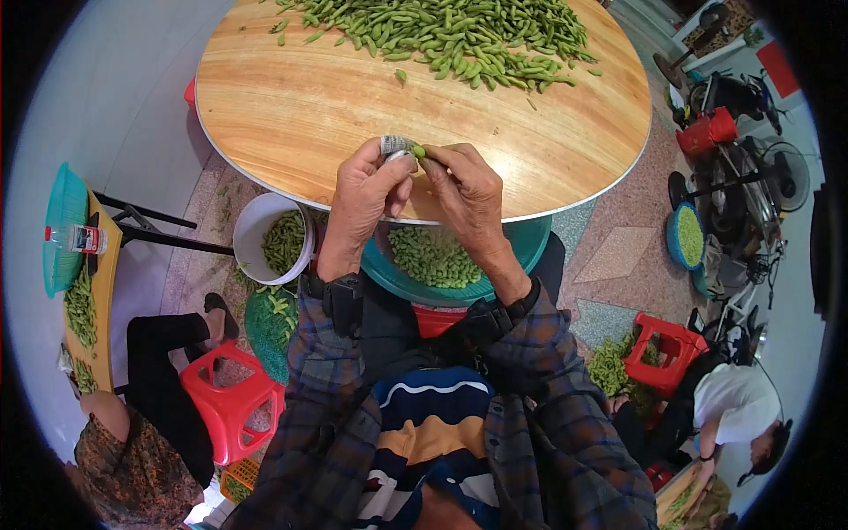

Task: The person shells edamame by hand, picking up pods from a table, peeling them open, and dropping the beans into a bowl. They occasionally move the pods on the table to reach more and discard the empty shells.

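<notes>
My left hand [374,179] and my right hand [467,189] meet above the near edge of a round wooden table [285,126], both pinching one green soybean pod [418,151]. A piece of printed paper or tape wraps a finger of my left hand, and something silvery shows by its thumb. A heap of green soybean pods [450,33] covers the table's far part. Below the table edge, between my knees, a teal plastic basin [517,255] holds shelled green beans [434,258].
A white bucket [248,242] with pods stands left of the basin. Red plastic stools [232,397] are on both sides. One person [139,450] sits at lower left, another [735,401] at lower right. A blue basin [674,245] of beans and a fan [785,175] are at right.
</notes>
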The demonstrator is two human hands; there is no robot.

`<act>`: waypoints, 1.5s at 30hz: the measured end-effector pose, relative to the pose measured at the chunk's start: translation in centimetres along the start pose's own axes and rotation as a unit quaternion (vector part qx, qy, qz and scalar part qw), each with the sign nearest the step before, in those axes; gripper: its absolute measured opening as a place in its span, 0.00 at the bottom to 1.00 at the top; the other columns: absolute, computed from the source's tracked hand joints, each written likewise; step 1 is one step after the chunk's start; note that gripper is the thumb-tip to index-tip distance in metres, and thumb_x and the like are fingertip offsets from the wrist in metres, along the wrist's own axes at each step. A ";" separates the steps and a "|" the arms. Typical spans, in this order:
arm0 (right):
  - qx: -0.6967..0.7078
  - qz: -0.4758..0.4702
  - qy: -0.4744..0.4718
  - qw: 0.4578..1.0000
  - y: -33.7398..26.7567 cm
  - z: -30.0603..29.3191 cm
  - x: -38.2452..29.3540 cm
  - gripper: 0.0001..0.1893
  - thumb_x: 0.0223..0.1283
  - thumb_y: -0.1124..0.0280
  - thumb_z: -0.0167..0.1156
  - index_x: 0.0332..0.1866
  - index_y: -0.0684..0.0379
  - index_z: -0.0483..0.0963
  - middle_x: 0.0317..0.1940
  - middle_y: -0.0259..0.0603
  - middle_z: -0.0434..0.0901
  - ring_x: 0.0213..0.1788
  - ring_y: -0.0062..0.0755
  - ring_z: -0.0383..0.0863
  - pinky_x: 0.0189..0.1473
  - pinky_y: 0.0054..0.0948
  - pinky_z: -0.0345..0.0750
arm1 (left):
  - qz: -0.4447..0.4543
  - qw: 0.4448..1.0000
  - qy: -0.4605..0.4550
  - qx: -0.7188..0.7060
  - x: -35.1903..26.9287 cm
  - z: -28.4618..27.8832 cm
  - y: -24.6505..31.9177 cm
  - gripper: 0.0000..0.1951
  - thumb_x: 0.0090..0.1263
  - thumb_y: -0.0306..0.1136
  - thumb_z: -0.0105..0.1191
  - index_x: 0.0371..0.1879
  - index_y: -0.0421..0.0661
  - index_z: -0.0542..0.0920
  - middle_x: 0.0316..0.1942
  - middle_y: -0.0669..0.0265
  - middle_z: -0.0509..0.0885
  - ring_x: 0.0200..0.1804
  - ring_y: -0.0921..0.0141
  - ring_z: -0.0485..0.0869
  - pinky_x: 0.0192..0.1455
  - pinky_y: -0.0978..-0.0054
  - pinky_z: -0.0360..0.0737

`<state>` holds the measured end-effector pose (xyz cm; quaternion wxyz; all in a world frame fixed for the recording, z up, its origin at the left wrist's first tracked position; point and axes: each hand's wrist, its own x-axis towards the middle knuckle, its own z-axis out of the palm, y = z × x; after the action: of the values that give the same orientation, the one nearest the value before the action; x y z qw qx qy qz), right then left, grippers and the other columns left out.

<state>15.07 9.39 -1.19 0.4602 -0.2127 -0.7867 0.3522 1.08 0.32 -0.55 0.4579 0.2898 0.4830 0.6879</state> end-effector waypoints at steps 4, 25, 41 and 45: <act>0.000 -0.010 -0.006 1.000 0.0 0.0 0.0 0.10 0.66 0.78 0.66 0.51 0.63 0.84 0.38 0.46 0.84 0.37 0.41 0.87 0.37 0.34 0.81 | 0.003 1.000 -0.003 -0.012 0.0 -0.1 -0.1 0.07 0.76 0.29 0.59 0.48 0.40 0.81 0.28 0.69 0.82 0.21 0.81 0.75 0.18 0.84 0.70; 0.327 0.331 -0.143 0.874 1.0 -2.5 1.3 0.12 0.73 0.66 0.65 0.47 0.67 0.84 0.32 0.37 0.86 0.26 0.19 0.82 0.29 0.20 0.80 | 0.025 0.998 -0.001 0.062 -0.6 0.5 0.3 0.07 0.77 0.33 0.60 0.46 0.45 0.81 0.25 0.75 0.78 0.21 0.84 0.72 0.21 0.86 0.66; 0.327 0.311 -0.098 0.887 0.9 -1.2 1.0 0.14 0.75 0.65 0.62 0.47 0.68 0.80 0.33 0.37 0.85 0.27 0.20 0.83 0.28 0.20 0.80 | 0.045 0.989 -0.003 0.144 -0.2 0.9 -0.4 0.06 0.78 0.33 0.58 0.44 0.44 0.80 0.25 0.75 0.79 0.21 0.84 0.73 0.22 0.85 0.66; 0.329 0.323 -0.097 0.882 1.1 -1.7 1.4 0.14 0.74 0.64 0.63 0.50 0.68 0.81 0.33 0.38 0.86 0.28 0.20 0.83 0.29 0.19 0.80 | 0.041 0.987 -0.003 0.156 -0.2 0.9 -0.5 0.05 0.78 0.32 0.58 0.43 0.44 0.80 0.25 0.75 0.79 0.22 0.84 0.73 0.22 0.85 0.66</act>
<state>15.89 11.64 -0.67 0.2856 -0.2564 -0.5539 0.7388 2.09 0.52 -0.68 0.3795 0.3795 0.5707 0.6215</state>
